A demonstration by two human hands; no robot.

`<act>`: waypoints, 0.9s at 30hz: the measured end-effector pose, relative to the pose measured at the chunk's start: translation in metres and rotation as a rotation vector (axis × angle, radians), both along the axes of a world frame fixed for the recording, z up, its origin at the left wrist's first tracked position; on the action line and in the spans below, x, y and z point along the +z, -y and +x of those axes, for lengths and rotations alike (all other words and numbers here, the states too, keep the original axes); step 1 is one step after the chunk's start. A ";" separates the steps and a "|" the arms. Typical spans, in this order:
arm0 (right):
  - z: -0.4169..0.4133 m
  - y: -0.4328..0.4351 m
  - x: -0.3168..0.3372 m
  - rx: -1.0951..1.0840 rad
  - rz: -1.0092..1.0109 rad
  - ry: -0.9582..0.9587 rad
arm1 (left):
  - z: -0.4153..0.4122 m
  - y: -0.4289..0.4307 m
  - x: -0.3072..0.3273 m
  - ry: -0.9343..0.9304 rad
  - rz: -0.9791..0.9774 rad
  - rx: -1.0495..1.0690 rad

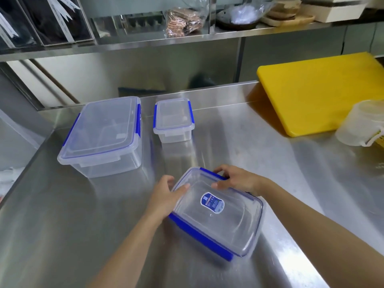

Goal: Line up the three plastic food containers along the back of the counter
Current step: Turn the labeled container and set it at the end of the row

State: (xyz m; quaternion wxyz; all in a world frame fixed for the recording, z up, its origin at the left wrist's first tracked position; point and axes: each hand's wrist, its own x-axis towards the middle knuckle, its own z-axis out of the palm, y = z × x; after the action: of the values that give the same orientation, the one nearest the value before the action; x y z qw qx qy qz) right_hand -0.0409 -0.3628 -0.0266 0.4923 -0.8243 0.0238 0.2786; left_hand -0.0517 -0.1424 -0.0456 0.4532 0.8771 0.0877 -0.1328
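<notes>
Containers number three: a large one point(99, 136) and a small one point(173, 119) are set near the desk's point(239, 129) back edge, while a labelled one point(216, 210) is clamped askew near the front edge between the left hand point(166, 196) and right hand point(239, 179). Smooth plastic could slip, or the small one be knocked on arrival.

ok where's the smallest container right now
In the head view, the smallest container sits at the back of the counter, just right of the large container, left of the yellow cutting board.
</notes>
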 end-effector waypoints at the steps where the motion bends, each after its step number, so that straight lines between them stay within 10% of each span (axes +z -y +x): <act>1: 0.000 0.000 -0.003 -0.086 0.018 0.022 | 0.001 0.004 -0.001 0.106 0.129 0.056; 6: -0.002 -0.002 -0.015 -0.538 0.047 0.159 | -0.008 0.021 -0.001 0.097 -0.078 0.320; 11: -0.012 0.004 -0.012 -0.573 0.270 0.106 | -0.022 0.031 -0.006 -0.182 -0.397 0.114; 20: -0.003 0.034 -0.029 -0.751 0.247 0.417 | -0.007 0.067 -0.009 0.039 -0.462 -0.058; 27: 0.037 0.062 -0.038 -0.254 -0.016 0.408 | 0.041 0.104 -0.018 0.244 -0.212 0.011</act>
State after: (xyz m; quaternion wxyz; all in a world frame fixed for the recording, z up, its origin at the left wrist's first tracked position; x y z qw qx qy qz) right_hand -0.0044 -0.4248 -0.0647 0.5117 -0.8576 0.0297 0.0420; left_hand -0.0104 -0.2464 -0.0636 0.5513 0.8334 0.0222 -0.0313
